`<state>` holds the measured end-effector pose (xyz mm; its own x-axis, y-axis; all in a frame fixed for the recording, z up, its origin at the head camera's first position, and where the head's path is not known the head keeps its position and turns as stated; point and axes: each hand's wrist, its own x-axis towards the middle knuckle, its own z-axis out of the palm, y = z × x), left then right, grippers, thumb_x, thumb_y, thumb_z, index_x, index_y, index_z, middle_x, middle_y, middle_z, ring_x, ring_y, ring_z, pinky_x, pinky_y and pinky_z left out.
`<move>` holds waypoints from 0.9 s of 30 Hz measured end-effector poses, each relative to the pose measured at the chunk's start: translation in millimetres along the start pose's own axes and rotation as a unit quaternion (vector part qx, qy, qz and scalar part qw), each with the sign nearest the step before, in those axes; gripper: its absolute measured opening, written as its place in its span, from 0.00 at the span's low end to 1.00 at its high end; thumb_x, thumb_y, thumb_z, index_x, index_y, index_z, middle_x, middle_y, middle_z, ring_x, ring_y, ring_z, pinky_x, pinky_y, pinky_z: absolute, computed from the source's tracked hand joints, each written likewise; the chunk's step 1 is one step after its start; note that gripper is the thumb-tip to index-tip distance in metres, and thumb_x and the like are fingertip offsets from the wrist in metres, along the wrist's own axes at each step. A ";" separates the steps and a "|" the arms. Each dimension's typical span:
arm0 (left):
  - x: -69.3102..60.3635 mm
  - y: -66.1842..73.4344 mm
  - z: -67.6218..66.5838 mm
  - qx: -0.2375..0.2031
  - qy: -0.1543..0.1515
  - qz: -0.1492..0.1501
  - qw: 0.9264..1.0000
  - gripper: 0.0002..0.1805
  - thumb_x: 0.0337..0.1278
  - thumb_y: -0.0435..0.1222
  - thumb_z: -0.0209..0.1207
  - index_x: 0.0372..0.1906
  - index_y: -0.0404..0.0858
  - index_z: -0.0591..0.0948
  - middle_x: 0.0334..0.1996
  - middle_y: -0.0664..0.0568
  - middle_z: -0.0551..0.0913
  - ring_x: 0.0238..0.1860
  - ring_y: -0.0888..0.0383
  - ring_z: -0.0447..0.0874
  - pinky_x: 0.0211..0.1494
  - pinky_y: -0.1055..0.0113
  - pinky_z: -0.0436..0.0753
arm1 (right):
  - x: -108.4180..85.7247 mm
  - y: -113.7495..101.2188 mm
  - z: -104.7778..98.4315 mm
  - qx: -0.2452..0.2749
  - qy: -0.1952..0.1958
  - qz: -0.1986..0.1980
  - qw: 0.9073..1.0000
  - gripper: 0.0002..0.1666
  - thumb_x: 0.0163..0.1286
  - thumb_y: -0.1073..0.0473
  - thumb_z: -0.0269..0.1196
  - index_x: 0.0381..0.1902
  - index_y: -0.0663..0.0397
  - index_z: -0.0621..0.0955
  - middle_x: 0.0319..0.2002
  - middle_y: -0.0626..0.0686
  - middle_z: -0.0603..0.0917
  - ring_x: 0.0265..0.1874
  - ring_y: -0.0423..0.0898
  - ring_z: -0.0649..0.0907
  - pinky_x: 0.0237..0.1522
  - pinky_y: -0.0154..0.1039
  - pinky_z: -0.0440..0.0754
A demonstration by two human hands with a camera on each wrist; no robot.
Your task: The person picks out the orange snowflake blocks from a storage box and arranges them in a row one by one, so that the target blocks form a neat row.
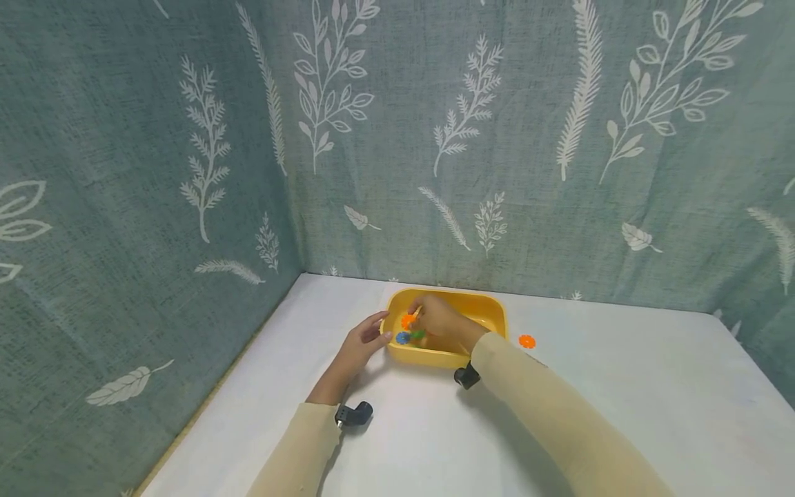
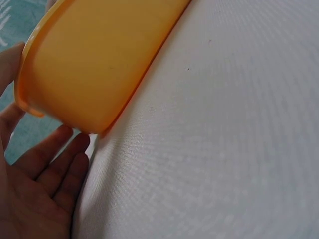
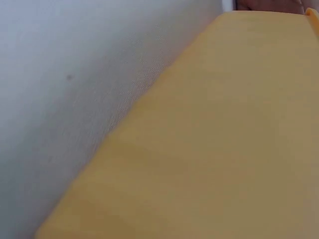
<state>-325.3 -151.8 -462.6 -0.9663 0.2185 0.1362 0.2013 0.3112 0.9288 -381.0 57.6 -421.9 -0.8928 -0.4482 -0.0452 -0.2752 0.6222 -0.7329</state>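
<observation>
One yellow bin [image 1: 428,357] stood on bench [image 1: 410,428]. Head: right hand [image 1: 439,320] was inside bin, fingertips at orange disc [image 1: 406,322]; could not tell whether grip pinched it. Blue piece [image 1: 402,337], green piece [image 1: 418,334] also inside; second orange disc [image 1: 527,342] lay right of bin. Left wrist: left hand [image 2: 40,184] pinched bin rim. Right wrist: bin wall.

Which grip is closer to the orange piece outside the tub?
The right. The right grip is inside the tub, left of the orange piece; the left grip is farther away, touching the tub's left end.
</observation>
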 end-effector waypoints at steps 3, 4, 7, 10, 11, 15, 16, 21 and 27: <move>8.5 -14.1 1.8 0.002 0.013 -0.012 1.000 0.30 0.64 0.41 0.61 0.70 0.43 0.69 0.62 0.37 0.74 0.63 0.40 0.72 0.64 0.44 0.69 | -1.8 1.1 -3.4 0.013 0.000 0.005 1.000 0.15 0.64 0.64 0.68 0.47 0.60 0.79 0.32 0.52 0.81 0.24 0.49 0.80 0.27 0.35 0.80; 11.1 -18.8 2.3 0.001 0.018 -0.015 1.000 0.30 0.64 0.41 0.62 0.69 0.45 0.70 0.62 0.38 0.74 0.63 0.41 0.72 0.64 0.44 0.70 | -2.1 1.7 -4.8 0.017 0.000 0.004 1.000 0.14 0.63 0.64 0.68 0.46 0.59 0.79 0.32 0.52 0.81 0.26 0.49 0.80 0.27 0.34 0.80; 16.7 -29.8 3.5 -0.002 0.026 -0.016 1.000 0.30 0.62 0.44 0.63 0.69 0.48 0.71 0.62 0.41 0.75 0.62 0.43 0.73 0.64 0.45 0.70 | -3.6 3.9 -10.3 0.024 0.000 -0.003 1.000 0.14 0.63 0.65 0.68 0.46 0.59 0.80 0.33 0.51 0.82 0.31 0.50 0.81 0.29 0.34 0.80; 17.8 -33.6 3.7 -0.011 0.025 -0.009 1.000 0.30 0.61 0.45 0.64 0.68 0.49 0.71 0.61 0.41 0.76 0.62 0.42 0.73 0.64 0.44 0.70 | -5.7 5.8 -15.9 0.029 -0.001 -0.007 1.000 0.14 0.63 0.64 0.68 0.46 0.59 0.80 0.34 0.51 0.82 0.31 0.52 0.82 0.30 0.37 0.81; 17.6 -34.0 3.6 -0.014 0.023 -0.006 1.000 0.31 0.61 0.45 0.64 0.68 0.49 0.71 0.61 0.41 0.76 0.62 0.42 0.73 0.64 0.44 0.69 | -6.8 6.5 -17.8 0.032 -0.003 -0.006 0.999 0.14 0.63 0.64 0.68 0.46 0.59 0.80 0.34 0.51 0.82 0.30 0.52 0.82 0.31 0.39 0.82; 16.1 -34.0 3.2 -0.012 0.020 -0.003 1.000 0.30 0.61 0.45 0.64 0.68 0.49 0.72 0.62 0.40 0.75 0.62 0.42 0.73 0.64 0.44 0.69 | -11.1 7.9 -23.8 0.041 -0.009 -0.001 0.999 0.14 0.64 0.64 0.67 0.47 0.59 0.80 0.34 0.51 0.82 0.26 0.52 0.80 0.33 0.45 0.83; 15.9 -33.7 3.1 -0.011 0.020 -0.002 1.000 0.30 0.61 0.44 0.64 0.68 0.49 0.72 0.62 0.40 0.75 0.62 0.42 0.73 0.64 0.44 0.69 | -12.6 7.8 -25.3 0.042 -0.009 0.001 0.999 0.14 0.64 0.64 0.67 0.47 0.59 0.80 0.34 0.51 0.83 0.25 0.52 0.80 0.33 0.47 0.83; 14.8 -31.4 3.1 -0.009 0.020 0.008 1.000 0.29 0.62 0.42 0.63 0.68 0.49 0.72 0.61 0.39 0.75 0.62 0.41 0.73 0.64 0.43 0.69 | -22.3 2.2 -36.8 0.047 -0.012 0.006 0.999 0.14 0.65 0.63 0.67 0.47 0.59 0.80 0.33 0.51 0.85 0.28 0.59 0.81 0.35 0.51 0.82; 13.4 -28.9 3.8 -0.001 0.029 -0.001 1.000 0.29 0.61 0.43 0.63 0.68 0.50 0.72 0.61 0.40 0.75 0.63 0.41 0.72 0.64 0.43 0.68 | -31.4 -0.5 -57.1 0.052 -0.024 0.013 0.998 0.13 0.67 0.65 0.64 0.49 0.59 0.79 0.34 0.53 0.86 0.21 0.50 0.75 0.30 0.44 0.78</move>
<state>-343.4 -154.3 -488.9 -0.9745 0.1635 0.1537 0.1986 0.3092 0.9300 -373.2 107.9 -381.4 -0.8803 -0.4646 -0.0962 -0.2112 0.5652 -0.7974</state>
